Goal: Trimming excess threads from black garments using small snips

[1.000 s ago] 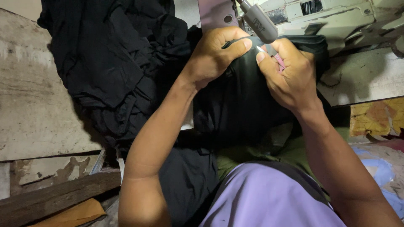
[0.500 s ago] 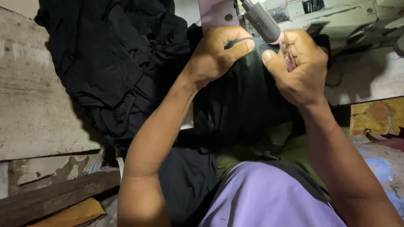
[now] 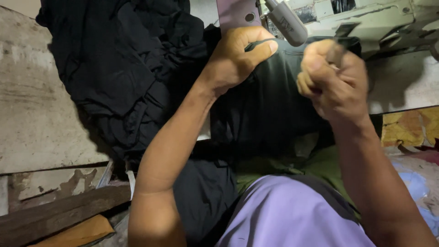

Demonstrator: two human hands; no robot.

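My left hand pinches the top edge of a black garment that hangs down over my lap. My right hand is closed into a fist just right of it, blurred by motion, gripping a small dark tool whose tip shows above the fingers; what kind of tool it is I cannot tell. A grey cylindrical part of a sewing machine sticks out just above both hands.
A heap of black cloth lies at the upper left on a worn pale tabletop. Wooden planks sit at the lower left. Yellow and red fabric scraps lie at the right. My purple shirt fills the bottom.
My right hand has pulled away from the garment's edge toward the right and toward me, closing into a fist. My left hand keeps its pinch in the same place.
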